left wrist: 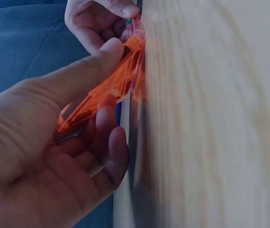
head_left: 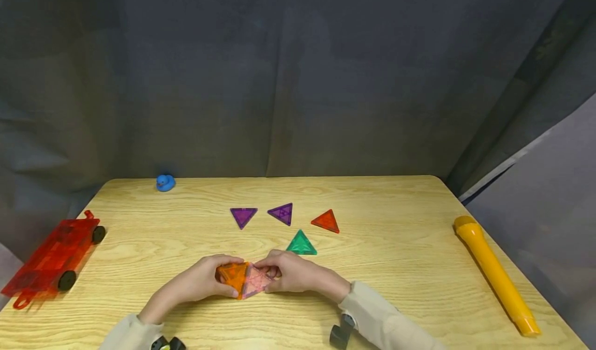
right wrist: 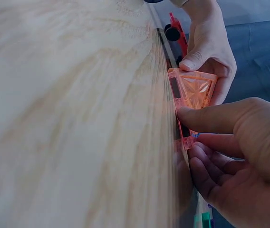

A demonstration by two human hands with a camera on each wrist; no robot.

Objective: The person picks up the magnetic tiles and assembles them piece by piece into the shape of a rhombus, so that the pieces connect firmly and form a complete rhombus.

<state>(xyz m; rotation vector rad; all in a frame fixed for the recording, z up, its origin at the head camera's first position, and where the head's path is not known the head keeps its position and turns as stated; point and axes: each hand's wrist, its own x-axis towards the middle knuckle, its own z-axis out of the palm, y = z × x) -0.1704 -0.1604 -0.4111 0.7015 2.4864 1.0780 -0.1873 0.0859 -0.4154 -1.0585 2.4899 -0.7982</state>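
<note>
Between thumb and fingers, my left hand (head_left: 208,279) grips an orange triangular magnetic tile (head_left: 234,275). In the left wrist view this orange tile (left wrist: 113,83) is tilted up from the tabletop. My right hand (head_left: 294,272) pinches a pink triangular magnetic tile (head_left: 254,281), which lies low against the table in the right wrist view. The two tiles meet along one edge. Just beyond the right hand lies a green triangular tile (head_left: 301,243). Farther back are two purple triangular tiles, one left (head_left: 243,216) and one right (head_left: 282,214), plus a red triangular tile (head_left: 327,221).
A red see-through wheeled car base (head_left: 58,254) stands at the table's left edge. A blue rubber duck (head_left: 165,183) sits at the back left. Along the right edge lies a long yellow tube (head_left: 495,275). Dark cloth (head_left: 279,81) hangs behind the wooden table (head_left: 396,225).
</note>
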